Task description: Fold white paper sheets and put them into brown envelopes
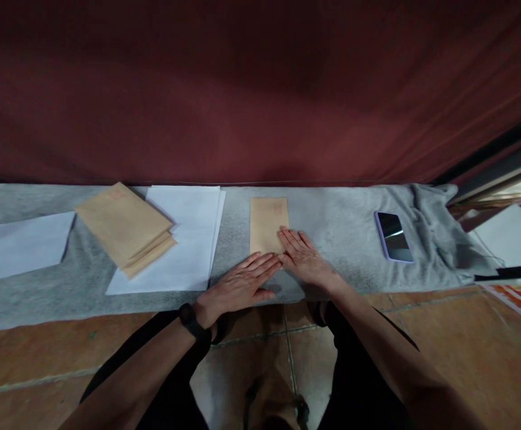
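Observation:
A tan paper envelope (267, 222) with a faint red print near its upper right lies flat on a grey cloth. My left hand (244, 279), with a dark band on its wrist, rests across the envelope's near edge, fingers stretched out. On the lower right part of the envelope, my right hand (302, 257) lies flat with its fingers extended. The fingertips of the left hand meet the right hand at the near edge, which both hands cover. Neither hand grips anything.
Left of my hands, several tan envelopes (123, 224) overlap a stack of white paper sheets (184, 239). A folded white paper (22, 245) lies further left. To the right is a phone (393, 237) on the grey cloth (332, 218). A dark red curtain (260, 95) hangs behind.

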Motion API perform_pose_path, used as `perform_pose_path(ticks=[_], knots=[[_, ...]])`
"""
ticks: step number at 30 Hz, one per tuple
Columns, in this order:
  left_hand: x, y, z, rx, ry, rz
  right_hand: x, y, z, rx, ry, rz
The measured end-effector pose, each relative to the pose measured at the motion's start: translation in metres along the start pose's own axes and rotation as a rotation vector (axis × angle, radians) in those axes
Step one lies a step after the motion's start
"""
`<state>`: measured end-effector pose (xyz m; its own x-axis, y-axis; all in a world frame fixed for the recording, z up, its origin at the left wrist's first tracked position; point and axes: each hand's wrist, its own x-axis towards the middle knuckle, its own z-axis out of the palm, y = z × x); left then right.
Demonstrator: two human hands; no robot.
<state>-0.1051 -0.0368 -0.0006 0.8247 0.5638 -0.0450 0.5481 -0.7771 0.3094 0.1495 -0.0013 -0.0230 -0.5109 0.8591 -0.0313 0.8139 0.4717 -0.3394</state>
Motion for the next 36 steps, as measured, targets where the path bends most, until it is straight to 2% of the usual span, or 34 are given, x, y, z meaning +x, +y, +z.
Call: perform_pose_path(ticks=[7,17,19,25,32,36], knots=[[-0.002,0.001,0.004,0.077,0.018,-0.022,-0.01,-0.002,-0.002,0.011,-0.057,-0.021],[-0.012,-0.003,0.007,0.071,0.095,-0.106,-0.011,0.017,-0.01,0.056,-0.103,-0.049],[-0.014,-0.004,0.013,0.056,0.14,-0.165,-0.011,0.02,-0.012,0.067,-0.119,-0.044],[-0.012,-0.004,0.024,-0.007,0.364,-0.482,-0.008,0.028,-0.012,0.115,-0.131,-0.039],[0.009,0.003,0.013,-0.179,0.42,-0.614,-0.006,0.027,-0.014,0.131,-0.118,-0.032],[0.02,0.0,0.009,-0.434,0.476,-0.719,-0.008,0.022,-0.012,0.101,-0.092,-0.033]])
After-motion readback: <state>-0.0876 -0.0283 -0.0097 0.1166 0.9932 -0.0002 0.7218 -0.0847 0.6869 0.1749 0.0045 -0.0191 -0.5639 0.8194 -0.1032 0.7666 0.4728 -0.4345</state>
